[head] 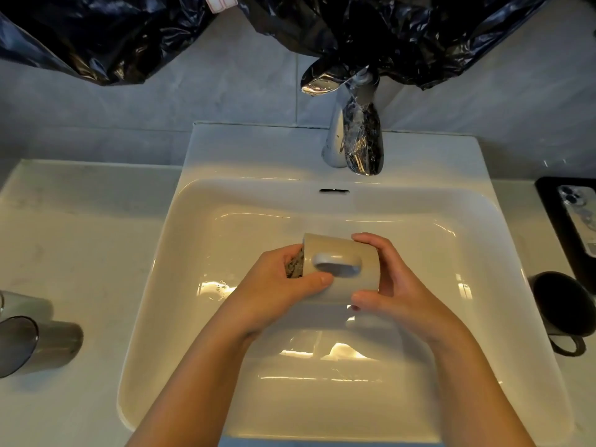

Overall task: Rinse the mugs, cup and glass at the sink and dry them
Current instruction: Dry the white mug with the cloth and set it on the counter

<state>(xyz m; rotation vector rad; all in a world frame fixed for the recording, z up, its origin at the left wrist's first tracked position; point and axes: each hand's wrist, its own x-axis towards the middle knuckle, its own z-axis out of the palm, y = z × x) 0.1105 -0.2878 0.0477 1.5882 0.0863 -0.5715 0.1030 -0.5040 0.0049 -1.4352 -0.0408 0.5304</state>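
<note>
Over the sink (180, 221) basin, a beige mug (342, 266) lies sideways: right hand (396, 285) clamps its base, left hand (283, 285) pinches its rim, mottled cloth (295, 267) tucked inside. A dark mug (561, 304) stands far right.

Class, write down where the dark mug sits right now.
In the head view, the dark mug stands upright on the counter right of the sink, just nearer the camera than the black tray that holds a phone.
</note>
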